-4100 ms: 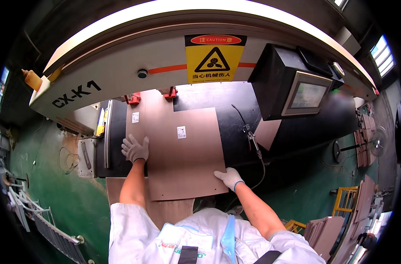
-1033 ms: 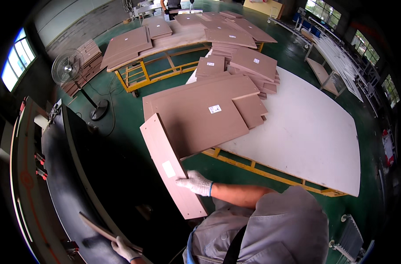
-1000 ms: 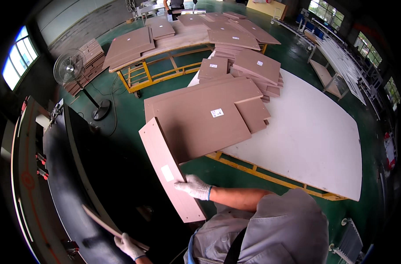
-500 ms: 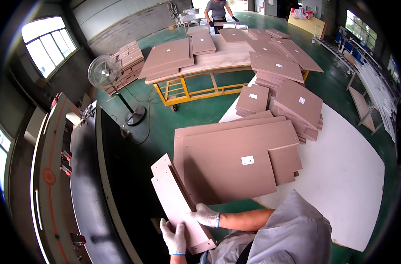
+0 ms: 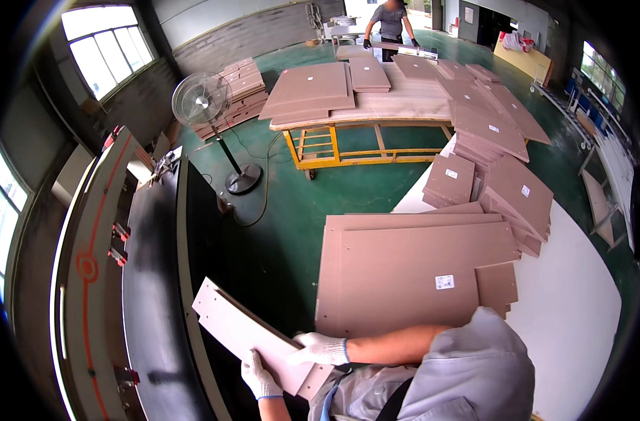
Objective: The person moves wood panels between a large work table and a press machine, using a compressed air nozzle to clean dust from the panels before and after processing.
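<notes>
Since half a second ago the view has swung right and the narrow brown board (image 5: 253,337) sits lower, flatter, tilted up toward the black machine bed (image 5: 155,295). Left hand (image 5: 260,375), white-gloved, is flat under the board's near end, fingers pressed together; right hand (image 5: 320,349), also gloved, is clamped over its near edge. Board hangs between the machine bed and the white platform (image 5: 579,316), above green floor (image 5: 292,217). Large brown panel stack (image 5: 404,274) lies on the platform's left edge, smaller panels (image 5: 502,189) at its far corner. Beyond: yellow cart (image 5: 348,144) loaded with panels, standing fan (image 5: 204,105), windows (image 5: 109,35), another person (image 5: 390,21) at the far end.
</notes>
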Tool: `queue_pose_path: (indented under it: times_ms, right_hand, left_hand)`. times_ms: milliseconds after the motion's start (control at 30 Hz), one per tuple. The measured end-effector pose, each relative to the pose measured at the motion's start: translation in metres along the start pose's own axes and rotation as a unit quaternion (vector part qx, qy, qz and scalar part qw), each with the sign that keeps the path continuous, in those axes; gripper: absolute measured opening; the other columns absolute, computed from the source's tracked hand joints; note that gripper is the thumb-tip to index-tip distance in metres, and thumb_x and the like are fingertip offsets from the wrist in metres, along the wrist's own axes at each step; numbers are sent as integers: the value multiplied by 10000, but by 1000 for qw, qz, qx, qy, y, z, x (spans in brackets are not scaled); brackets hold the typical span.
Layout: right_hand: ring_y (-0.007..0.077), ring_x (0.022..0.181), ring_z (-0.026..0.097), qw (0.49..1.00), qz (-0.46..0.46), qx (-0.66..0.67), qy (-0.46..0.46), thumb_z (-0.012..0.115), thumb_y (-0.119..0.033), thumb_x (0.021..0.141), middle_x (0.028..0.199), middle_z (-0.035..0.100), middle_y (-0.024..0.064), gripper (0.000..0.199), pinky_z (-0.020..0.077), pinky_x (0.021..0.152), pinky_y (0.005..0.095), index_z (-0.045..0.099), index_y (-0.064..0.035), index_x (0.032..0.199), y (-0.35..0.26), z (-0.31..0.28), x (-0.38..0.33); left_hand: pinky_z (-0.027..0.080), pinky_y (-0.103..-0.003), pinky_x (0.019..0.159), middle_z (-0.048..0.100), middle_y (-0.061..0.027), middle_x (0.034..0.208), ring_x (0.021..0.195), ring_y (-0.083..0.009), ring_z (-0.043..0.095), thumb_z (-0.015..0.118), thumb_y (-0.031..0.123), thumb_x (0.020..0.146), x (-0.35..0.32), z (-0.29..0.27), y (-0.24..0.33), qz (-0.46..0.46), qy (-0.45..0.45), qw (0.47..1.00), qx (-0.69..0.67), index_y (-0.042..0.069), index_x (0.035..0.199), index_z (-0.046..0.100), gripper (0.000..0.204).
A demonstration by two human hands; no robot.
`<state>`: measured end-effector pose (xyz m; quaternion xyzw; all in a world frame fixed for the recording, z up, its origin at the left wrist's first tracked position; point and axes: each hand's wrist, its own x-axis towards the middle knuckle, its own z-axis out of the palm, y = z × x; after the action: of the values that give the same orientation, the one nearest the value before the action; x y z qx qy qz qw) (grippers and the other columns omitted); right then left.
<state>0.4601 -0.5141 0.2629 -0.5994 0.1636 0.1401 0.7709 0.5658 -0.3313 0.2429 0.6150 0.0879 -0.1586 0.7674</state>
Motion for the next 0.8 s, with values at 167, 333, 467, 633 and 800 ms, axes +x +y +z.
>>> queue_pose_path:
  times_ms: [167, 333, 467, 633, 800]
  right_hand:
    - [115, 957, 605, 992, -22, 102, 77, 772, -317, 959, 1082, 705, 24, 487, 496, 832, 289, 689, 20, 1301, -18, -53, 71]
    - [102, 939, 589, 962, -129, 140, 194, 756, -287, 964, 1078, 697, 11, 447, 478, 854, 278, 698, 7, 1295, -63, -85, 131]
    - [108, 959, 629, 896, -127, 326, 275, 736, -250, 963, 1092, 727, 25, 387, 497, 848, 285, 729, 8, 1252, -84, -113, 159]
    - [158, 873, 679, 777, -183, 393, 457, 735, -223, 958, 1041, 733, 63, 315, 546, 756, 340, 743, 8, 1172, -91, -200, 177]
    - [245, 889, 732, 652, -257, 438, 562, 805, -194, 908, 1038, 738, 117, 339, 601, 811, 406, 727, 27, 1154, -142, -341, 195]
  left_hand:
    - [536, -315, 799, 711, -48, 974, 868, -132, 649, 717, 253, 1037, 142, 69, 5, 46, -71, 991, 104, -11, 1110, 678, 277]
    - [538, -321, 894, 742, -82, 1096, 945, -152, 671, 691, 205, 1044, 243, 154, 42, -44, -218, 966, 135, -51, 1195, 677, 298]
    - [564, -346, 890, 736, -125, 1162, 982, -169, 684, 696, 204, 1035, 300, 215, 78, -15, -393, 846, 361, -77, 1282, 652, 377]
    - [576, -403, 943, 743, -174, 1132, 1014, -280, 717, 746, 106, 963, 304, 299, 164, 204, -694, 650, 233, -42, 1143, 717, 234]
    - [573, -518, 884, 746, -165, 1008, 932, -369, 716, 752, 260, 979, 301, 372, 279, 79, -904, 419, -24, 16, 967, 755, 244]
